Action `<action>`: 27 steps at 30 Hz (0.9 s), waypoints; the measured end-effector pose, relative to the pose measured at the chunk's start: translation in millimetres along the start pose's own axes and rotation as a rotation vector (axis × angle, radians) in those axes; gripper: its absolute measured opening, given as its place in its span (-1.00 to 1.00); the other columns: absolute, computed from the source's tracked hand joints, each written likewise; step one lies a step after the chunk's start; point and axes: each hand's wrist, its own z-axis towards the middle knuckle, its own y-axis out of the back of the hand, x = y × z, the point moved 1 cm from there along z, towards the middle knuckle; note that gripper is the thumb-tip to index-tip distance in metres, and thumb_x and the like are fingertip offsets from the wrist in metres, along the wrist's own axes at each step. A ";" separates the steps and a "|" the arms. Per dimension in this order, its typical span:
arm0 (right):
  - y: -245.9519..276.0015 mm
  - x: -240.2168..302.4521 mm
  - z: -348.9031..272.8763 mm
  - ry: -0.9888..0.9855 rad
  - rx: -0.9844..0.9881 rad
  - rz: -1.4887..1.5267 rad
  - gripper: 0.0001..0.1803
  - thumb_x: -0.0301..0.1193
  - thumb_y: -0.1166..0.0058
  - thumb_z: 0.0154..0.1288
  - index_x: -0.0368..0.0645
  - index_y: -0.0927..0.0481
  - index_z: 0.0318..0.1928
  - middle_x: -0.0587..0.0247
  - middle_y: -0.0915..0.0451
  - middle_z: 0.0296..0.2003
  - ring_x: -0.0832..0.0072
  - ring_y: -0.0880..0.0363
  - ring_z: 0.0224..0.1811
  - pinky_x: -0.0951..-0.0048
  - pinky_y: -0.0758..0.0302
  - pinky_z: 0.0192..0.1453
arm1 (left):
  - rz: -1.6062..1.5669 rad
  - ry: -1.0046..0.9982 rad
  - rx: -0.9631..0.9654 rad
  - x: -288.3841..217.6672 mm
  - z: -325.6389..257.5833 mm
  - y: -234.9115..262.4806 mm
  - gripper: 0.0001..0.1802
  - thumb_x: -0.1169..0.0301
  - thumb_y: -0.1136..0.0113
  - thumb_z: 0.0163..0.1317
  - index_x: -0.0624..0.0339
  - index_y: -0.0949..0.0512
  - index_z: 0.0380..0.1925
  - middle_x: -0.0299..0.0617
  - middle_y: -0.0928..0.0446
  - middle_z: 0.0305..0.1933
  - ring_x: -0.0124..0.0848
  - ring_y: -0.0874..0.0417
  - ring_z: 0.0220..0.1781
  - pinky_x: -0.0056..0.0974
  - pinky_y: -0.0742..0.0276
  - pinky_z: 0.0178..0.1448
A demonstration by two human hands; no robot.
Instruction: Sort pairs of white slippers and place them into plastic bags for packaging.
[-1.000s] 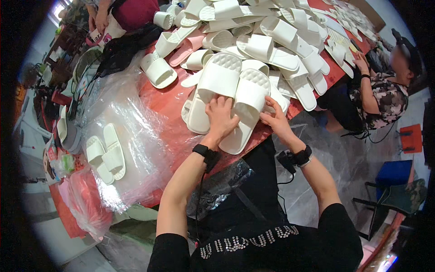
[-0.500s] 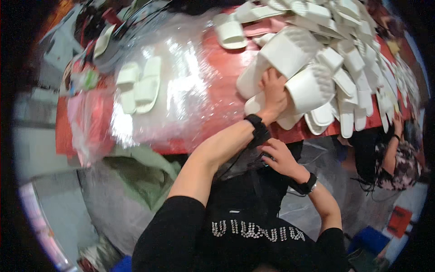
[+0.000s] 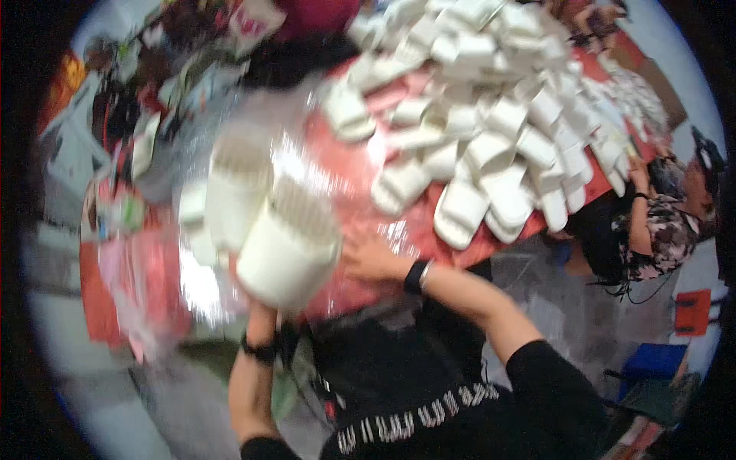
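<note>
Over the plastic film my left hand [image 3: 262, 310] holds a pair of white slippers [image 3: 290, 249], raised with their soles tilted up. The slippers hide most of its fingers. To their right is my right hand [image 3: 372, 257], fingers spread and stretched toward the nearer slipper; I cannot tell whether it touches the slipper. Nothing shows in that hand. Behind the raised pair, another pair of white slippers [image 3: 196, 222] lies on the clear plastic film [image 3: 295, 146], partly covered from sight.
A large heap of white slippers [image 3: 491, 146] covers the right of the red table [image 3: 349, 180]. One slipper [image 3: 346, 111] lies apart at its left edge. Pink plastic bags [image 3: 142, 280] sit at the table's left end. Another person [image 3: 652, 218] is at the far right.
My left hand has carried the pair of slippers from the heap leftward over the plastic film. My right hand has moved up and left from near my body to beside them.
</note>
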 end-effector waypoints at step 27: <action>18.2 -4.3 -92.6 0.149 0.070 -0.038 -0.28 -0.01 0.04 0.12 0.01 -0.13 0.25 0.09 -0.14 0.22 0.10 -0.12 0.22 -0.01 0.08 0.29 | 1.898 -0.986 0.383 57.3 122.0 52.9 -0.77 0.52 0.04 -0.16 0.28 -0.50 -0.42 0.03 -0.38 -0.34 0.03 -0.35 -0.20 -0.02 -0.28 -0.17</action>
